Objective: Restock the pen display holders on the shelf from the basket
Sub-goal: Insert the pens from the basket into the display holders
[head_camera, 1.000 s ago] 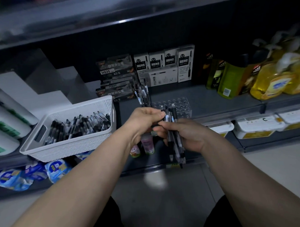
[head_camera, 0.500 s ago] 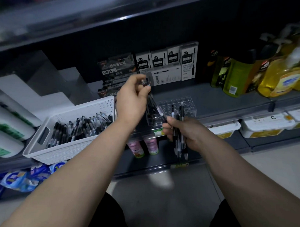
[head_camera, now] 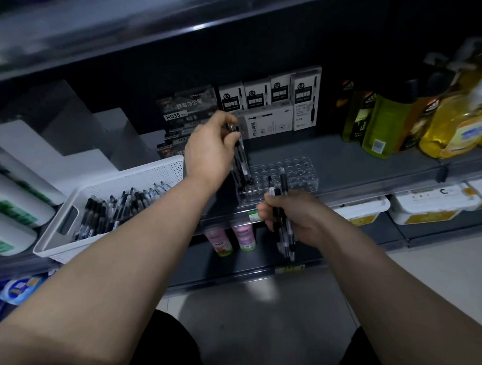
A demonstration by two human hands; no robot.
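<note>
A: hands?
B: left hand point(head_camera: 211, 148) pinches a black pen point(head_camera: 242, 160), its lower end at the clear plastic multi-hole pen holder point(head_camera: 289, 173), centre frame, on the grey shelf point(head_camera: 358, 164) near the front edge. right hand point(head_camera: 293, 214) grips a bunch of black pens point(head_camera: 283, 233), count unclear.
A: room?
B: bare shelf right of the one holder. one white perforated basket point(head_camera: 142, 170) of pens, lower left.

A dark shelf point(head_camera: 357, 170) carries a white basket point(head_camera: 153, 171) left of the left hand point(head_camera: 211, 151). A clear holder point(head_camera: 297, 173) stands just beyond the right hand point(head_camera: 296, 214), bottles point(head_camera: 455, 127) farther right.
</note>
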